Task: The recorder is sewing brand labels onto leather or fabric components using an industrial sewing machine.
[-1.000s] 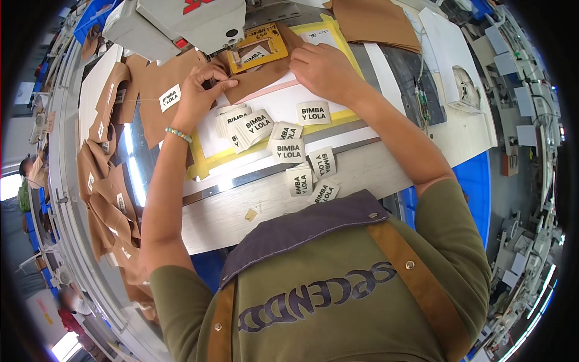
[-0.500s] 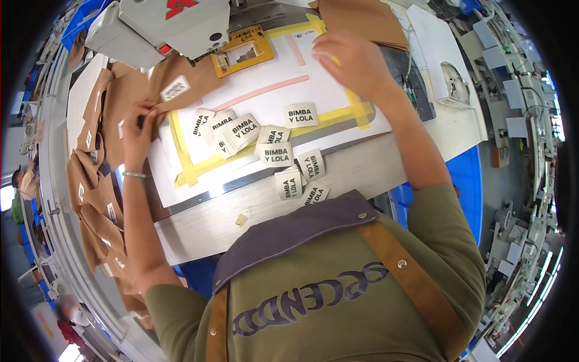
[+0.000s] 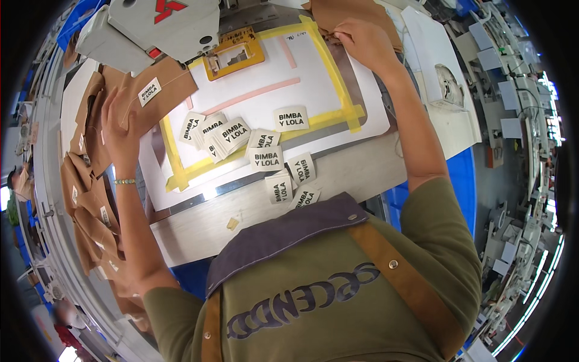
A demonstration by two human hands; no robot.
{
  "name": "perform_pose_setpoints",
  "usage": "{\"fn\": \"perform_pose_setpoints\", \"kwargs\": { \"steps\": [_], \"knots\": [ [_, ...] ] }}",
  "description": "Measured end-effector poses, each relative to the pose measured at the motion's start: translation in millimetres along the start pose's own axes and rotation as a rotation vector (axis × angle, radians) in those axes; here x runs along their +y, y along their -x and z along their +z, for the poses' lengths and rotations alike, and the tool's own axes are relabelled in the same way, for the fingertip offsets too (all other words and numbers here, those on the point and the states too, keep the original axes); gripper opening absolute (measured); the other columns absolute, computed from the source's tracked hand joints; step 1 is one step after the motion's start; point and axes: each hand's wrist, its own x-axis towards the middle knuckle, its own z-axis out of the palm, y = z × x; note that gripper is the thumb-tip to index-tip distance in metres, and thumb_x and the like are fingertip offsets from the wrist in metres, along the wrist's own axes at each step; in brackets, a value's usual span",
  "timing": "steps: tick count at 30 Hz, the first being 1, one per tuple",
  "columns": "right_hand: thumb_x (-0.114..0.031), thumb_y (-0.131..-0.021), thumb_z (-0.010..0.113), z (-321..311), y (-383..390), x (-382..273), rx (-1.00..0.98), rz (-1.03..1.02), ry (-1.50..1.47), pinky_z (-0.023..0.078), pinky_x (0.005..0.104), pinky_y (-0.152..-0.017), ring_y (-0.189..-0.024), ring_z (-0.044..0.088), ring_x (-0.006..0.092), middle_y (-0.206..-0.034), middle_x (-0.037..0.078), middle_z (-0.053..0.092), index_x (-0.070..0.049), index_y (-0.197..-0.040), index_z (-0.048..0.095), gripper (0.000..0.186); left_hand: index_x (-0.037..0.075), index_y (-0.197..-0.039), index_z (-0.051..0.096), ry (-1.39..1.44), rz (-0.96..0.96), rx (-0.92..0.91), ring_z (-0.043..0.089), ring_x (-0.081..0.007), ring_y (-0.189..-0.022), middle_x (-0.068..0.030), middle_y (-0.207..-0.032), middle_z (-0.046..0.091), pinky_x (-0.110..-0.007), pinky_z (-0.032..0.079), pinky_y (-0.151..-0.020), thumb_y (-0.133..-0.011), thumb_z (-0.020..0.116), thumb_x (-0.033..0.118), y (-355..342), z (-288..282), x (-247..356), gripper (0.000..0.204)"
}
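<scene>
My left hand point(image 3: 122, 142) rests with its fingers apart at the edge of a brown fabric piece point(image 3: 172, 84) that bears a white label point(image 3: 149, 92). A thread runs across that piece toward the sewing machine point(image 3: 145, 30). At the back right, my right hand point(image 3: 365, 45) pinches the near edge of a stack of brown fabric pieces point(image 3: 356, 13). Between my hands lies a white template sheet point(image 3: 253, 114) edged with yellow tape. Loose white labels point(image 3: 291, 118) with dark print are scattered over its near side and the table edge.
A yellow-orange clamp frame point(image 3: 259, 54) sits under the machine head. More labelled brown pieces point(image 3: 90, 199) hang in a heap at the left. A white box point(image 3: 431, 54) stands at the right, and a blue bin point(image 3: 461, 187) is below the table there.
My right hand has moved from above the sheet to the brown stack and closed on its edge. My left hand has spread its fingers, and the labelled piece has shifted left.
</scene>
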Motion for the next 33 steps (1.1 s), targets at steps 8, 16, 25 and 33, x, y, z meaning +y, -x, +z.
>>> {"fn": "perform_pose_setpoints", "kwargs": {
  "steps": [8, 16, 25, 33],
  "knots": [
    [-0.015, -0.106, 0.063, -7, -11, -11, 0.152, 0.235, -0.259, 0.059, 0.0391, -0.086, -0.097, 0.075, 0.0330, -0.111, 0.014, 0.080, -0.001, -0.117, 0.076, 0.022, 0.007, -0.136, 0.073, 0.330, 0.220, -0.308, 0.067, -0.0329, -0.133, -0.0127, -0.144, 0.070, -0.043, 0.053, -0.111, -0.095, 0.075, 0.002, -7, 5, 107, 0.040],
    [-0.018, -0.104, 0.067, 4, 9, -69, 0.021, -0.183, -0.038, 0.060, 0.0420, -0.084, -0.098, 0.074, 0.0340, -0.108, 0.009, 0.078, -0.003, -0.113, 0.076, 0.020, 0.006, -0.133, 0.072, 0.477, 0.335, -0.433, 0.069, -0.0346, -0.125, -0.0111, -0.140, 0.071, -0.043, 0.059, -0.104, -0.092, 0.079, 0.006, -14, 45, 179, 0.041],
    [-0.018, -0.103, 0.064, 2, 17, -77, 0.157, -0.128, -0.239, 0.058, 0.0462, -0.080, -0.096, 0.072, 0.0343, -0.103, 0.009, 0.076, -0.007, -0.106, 0.076, 0.017, 0.011, -0.158, 0.053, 0.440, 0.392, -0.444, 0.066, -0.0369, -0.129, -0.0142, -0.152, 0.062, -0.043, 0.059, -0.105, -0.094, 0.076, 0.007, -25, 88, 210, 0.068],
    [-0.019, -0.103, 0.060, 1, 7, -62, 0.069, -0.137, -0.250, 0.057, 0.0476, -0.091, -0.107, 0.070, 0.0354, -0.111, 0.013, 0.076, -0.004, -0.109, 0.075, 0.022, 0.009, -0.149, 0.058, 0.287, 0.405, -0.440, 0.068, -0.0369, -0.115, -0.0142, -0.128, 0.070, -0.048, 0.058, -0.094, -0.092, 0.073, 0.005, -63, 157, 237, 0.060]
  ]
}}
